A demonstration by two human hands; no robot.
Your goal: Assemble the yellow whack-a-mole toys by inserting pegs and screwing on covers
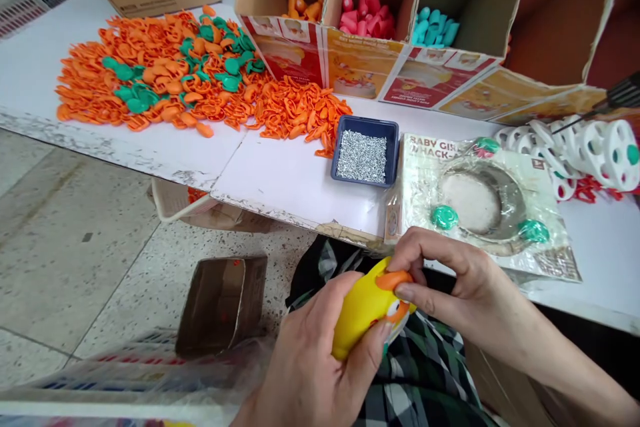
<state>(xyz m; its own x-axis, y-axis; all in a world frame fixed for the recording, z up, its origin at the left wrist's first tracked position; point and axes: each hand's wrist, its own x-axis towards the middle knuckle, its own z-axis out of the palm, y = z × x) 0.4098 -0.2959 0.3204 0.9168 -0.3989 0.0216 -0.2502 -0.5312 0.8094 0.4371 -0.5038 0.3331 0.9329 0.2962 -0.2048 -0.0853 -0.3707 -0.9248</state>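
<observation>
Both left hand (305, 363) and right hand (467, 283) clamp a glossy yellow rubber chick (363, 310) (orange-beaked).

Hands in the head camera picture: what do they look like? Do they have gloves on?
The left hand and right hand are bare, with no gloves, rings or watch showing. The right forearm has no sleeve. The fingers have short, unpainted nails.
</observation>
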